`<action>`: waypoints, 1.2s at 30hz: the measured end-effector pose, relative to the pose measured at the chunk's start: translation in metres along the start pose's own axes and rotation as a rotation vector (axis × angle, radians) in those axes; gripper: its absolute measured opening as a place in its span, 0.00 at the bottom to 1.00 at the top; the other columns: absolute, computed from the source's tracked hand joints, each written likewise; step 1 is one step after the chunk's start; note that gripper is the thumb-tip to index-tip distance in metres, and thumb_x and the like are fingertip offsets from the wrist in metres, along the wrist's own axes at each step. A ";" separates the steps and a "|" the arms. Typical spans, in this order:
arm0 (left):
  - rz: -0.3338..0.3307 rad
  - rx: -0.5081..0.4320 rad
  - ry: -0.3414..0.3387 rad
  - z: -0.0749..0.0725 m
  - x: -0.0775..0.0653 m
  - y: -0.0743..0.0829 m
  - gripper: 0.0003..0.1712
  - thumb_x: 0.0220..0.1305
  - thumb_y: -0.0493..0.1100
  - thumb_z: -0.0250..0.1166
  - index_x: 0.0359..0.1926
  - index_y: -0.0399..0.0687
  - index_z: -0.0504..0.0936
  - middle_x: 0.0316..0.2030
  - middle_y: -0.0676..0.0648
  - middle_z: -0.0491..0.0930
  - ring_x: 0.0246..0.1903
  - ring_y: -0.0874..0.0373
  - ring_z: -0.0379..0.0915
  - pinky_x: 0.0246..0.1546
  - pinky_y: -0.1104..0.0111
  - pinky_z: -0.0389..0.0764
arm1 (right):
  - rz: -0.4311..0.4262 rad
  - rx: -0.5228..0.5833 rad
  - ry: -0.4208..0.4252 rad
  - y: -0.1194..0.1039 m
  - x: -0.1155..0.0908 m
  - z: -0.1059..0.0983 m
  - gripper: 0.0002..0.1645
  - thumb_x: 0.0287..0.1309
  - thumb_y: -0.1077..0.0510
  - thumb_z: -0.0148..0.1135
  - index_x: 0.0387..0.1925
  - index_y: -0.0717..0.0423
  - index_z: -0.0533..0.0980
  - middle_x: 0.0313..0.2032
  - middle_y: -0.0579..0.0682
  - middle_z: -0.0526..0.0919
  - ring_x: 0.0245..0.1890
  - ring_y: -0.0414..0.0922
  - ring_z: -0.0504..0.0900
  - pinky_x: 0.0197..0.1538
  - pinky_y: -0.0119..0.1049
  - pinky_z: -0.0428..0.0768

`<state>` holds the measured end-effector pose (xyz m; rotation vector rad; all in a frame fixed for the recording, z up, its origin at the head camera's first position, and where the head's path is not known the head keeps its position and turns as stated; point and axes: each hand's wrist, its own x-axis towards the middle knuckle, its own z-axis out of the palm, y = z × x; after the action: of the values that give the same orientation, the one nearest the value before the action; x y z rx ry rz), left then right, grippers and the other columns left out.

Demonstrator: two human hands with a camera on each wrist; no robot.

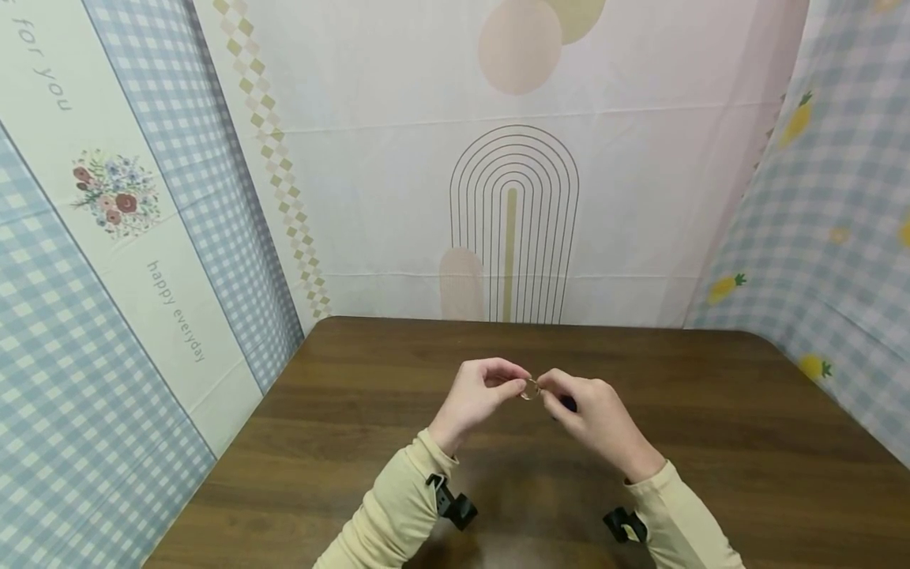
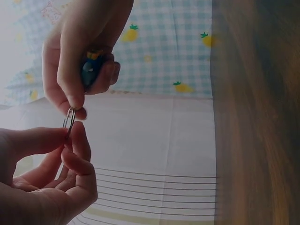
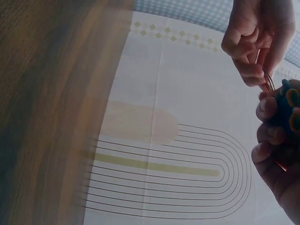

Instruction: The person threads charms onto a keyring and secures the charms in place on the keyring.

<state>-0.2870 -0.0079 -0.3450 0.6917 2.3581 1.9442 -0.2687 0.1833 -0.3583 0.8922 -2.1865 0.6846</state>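
Note:
A thin metal split key ring (image 1: 529, 390) is held up over the table between both hands. My left hand (image 1: 475, 397) pinches one side of it between thumb and fingertips. On the opposite side, the thumb and forefinger of my right hand (image 1: 593, 411) pinch the ring (image 2: 69, 123) too. A small blue figure (image 2: 90, 70), with yellow and orange details, sits inside the curled fingers of the right hand. From the right wrist, round orange-rimmed shapes show on the blue figure (image 3: 287, 110); the fingers and palm hide part of it.
Below the hands spreads a brown wooden table (image 1: 341, 427). A white printed cloth (image 1: 384, 197) hangs behind its far edge, with blue checked cloths at left (image 1: 178, 95) and right (image 1: 846, 261). Black wrist mounts (image 1: 455, 506) are strapped to both beige sleeves.

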 end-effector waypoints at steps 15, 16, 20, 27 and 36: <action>-0.032 0.466 -0.124 -0.004 0.008 -0.023 0.04 0.57 0.32 0.66 0.33 0.38 0.87 0.30 0.44 0.87 0.28 0.65 0.75 0.30 0.76 0.74 | 0.230 0.348 -0.531 0.028 -0.009 0.005 0.11 0.62 0.62 0.62 0.44 0.61 0.75 0.32 0.47 0.83 0.32 0.33 0.80 0.35 0.29 0.79; -0.048 0.503 -0.143 -0.004 0.009 -0.026 0.03 0.56 0.32 0.67 0.32 0.39 0.87 0.29 0.45 0.87 0.27 0.65 0.74 0.30 0.76 0.73 | 0.236 0.358 -0.575 0.031 -0.012 0.008 0.11 0.62 0.62 0.62 0.45 0.61 0.75 0.33 0.47 0.83 0.33 0.33 0.80 0.36 0.29 0.79; -0.114 0.642 -0.231 -0.001 0.009 -0.036 0.02 0.51 0.32 0.70 0.27 0.42 0.87 0.25 0.49 0.86 0.24 0.66 0.70 0.28 0.76 0.72 | 0.218 0.358 -0.708 0.037 -0.020 0.022 0.11 0.60 0.65 0.61 0.44 0.58 0.74 0.36 0.47 0.82 0.37 0.35 0.79 0.38 0.29 0.78; -0.212 0.770 -0.342 0.004 0.004 -0.048 0.05 0.43 0.31 0.69 0.20 0.44 0.85 0.14 0.56 0.75 0.20 0.66 0.67 0.24 0.76 0.68 | 0.210 0.378 -0.836 0.037 -0.029 0.037 0.11 0.57 0.69 0.61 0.41 0.59 0.73 0.37 0.49 0.80 0.35 0.36 0.79 0.36 0.28 0.78; -0.245 0.837 -0.379 0.009 -0.001 -0.060 0.11 0.45 0.31 0.71 0.14 0.47 0.80 0.08 0.57 0.71 0.10 0.67 0.67 0.17 0.78 0.66 | 0.199 0.307 -0.872 0.034 -0.028 0.035 0.10 0.57 0.61 0.65 0.40 0.56 0.75 0.36 0.47 0.79 0.32 0.33 0.74 0.35 0.28 0.74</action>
<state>-0.3031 -0.0081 -0.4033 0.6482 2.7512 0.6054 -0.2922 0.1924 -0.4089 1.3155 -3.0209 0.8436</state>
